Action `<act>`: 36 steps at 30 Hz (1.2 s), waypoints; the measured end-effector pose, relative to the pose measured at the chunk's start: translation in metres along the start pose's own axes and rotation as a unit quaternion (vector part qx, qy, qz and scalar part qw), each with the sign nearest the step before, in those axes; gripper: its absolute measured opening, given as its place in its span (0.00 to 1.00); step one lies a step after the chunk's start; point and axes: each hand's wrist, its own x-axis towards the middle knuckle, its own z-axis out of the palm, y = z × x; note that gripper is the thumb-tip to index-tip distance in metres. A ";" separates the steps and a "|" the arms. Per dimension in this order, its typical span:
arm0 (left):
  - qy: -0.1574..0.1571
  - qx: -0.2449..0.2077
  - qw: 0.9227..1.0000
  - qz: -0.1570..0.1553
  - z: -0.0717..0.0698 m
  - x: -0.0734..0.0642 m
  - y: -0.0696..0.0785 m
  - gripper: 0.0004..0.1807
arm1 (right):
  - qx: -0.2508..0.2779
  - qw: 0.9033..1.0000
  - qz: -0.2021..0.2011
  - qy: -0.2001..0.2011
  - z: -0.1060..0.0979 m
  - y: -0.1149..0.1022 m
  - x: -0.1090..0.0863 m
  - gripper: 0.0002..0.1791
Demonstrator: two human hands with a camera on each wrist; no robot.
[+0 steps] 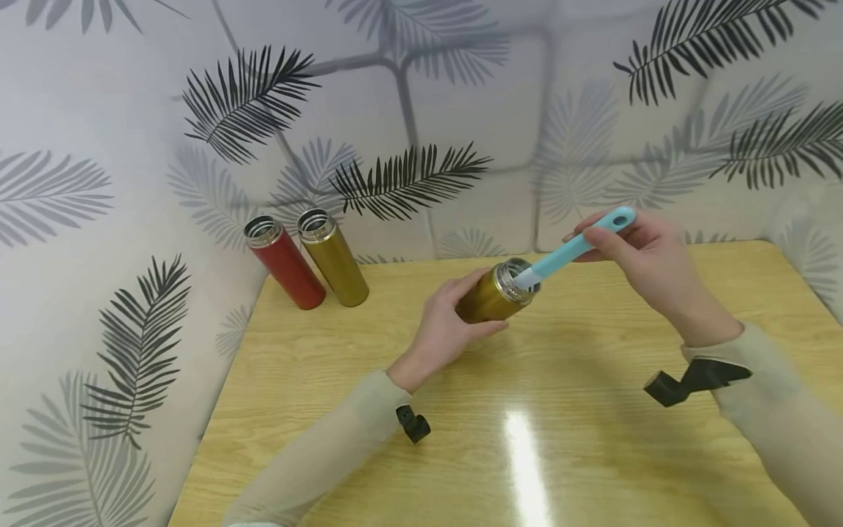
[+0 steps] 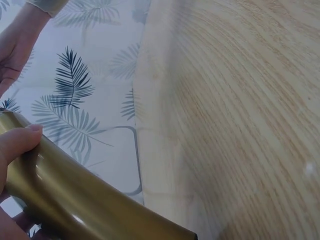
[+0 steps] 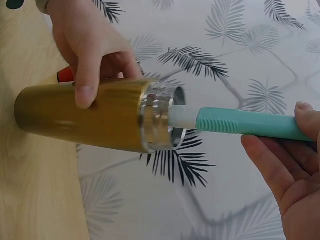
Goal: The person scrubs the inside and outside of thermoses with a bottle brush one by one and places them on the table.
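A gold thermos bottle [image 1: 484, 298], lidless with a steel threaded mouth, is gripped round its body by my left hand [image 1: 451, 318]. It tilts with its mouth toward the right. My right hand [image 1: 648, 252] pinches the turquoise handle of a bottle brush [image 1: 569, 254] between thumb and fingers. The brush's pale neck enters the mouth, and its head is hidden inside the bottle. In the right wrist view the bottle [image 3: 80, 115] lies nearly sideways, the brush handle [image 3: 250, 121] in line with it. The left wrist view shows the bottle's gold side [image 2: 95, 195] under my thumb.
A red thermos [image 1: 290, 267] and a second gold thermos [image 1: 337, 263] stand lidless side by side at the table's back left. The wooden table [image 1: 369, 380] meets a leaf-patterned wall covering [image 1: 461, 110] behind and at the left. A black wrist mount [image 1: 698, 379] juts from the right sleeve.
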 end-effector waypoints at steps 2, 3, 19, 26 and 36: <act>0.001 0.001 1.000 0.011 -0.001 0.001 0.000 0.43 | 0.037 0.999 -0.020 0.005 -0.002 -0.003 0.002 0.08; 0.002 0.001 1.000 0.017 -0.002 0.001 0.000 0.43 | 0.048 0.998 -0.029 0.011 -0.003 -0.005 0.003 0.08; -0.016 0.054 0.998 0.039 -0.004 0.002 0.002 0.42 | 0.050 0.995 -0.049 0.067 -0.014 -0.021 0.012 0.06; 0.002 0.064 0.996 0.054 -0.011 0.008 0.000 0.41 | 0.042 0.991 -0.068 0.109 -0.016 -0.031 0.015 0.08; 0.002 0.069 0.996 0.063 -0.014 0.011 -0.001 0.42 | 0.035 0.987 -0.083 0.136 -0.026 -0.043 0.013 0.12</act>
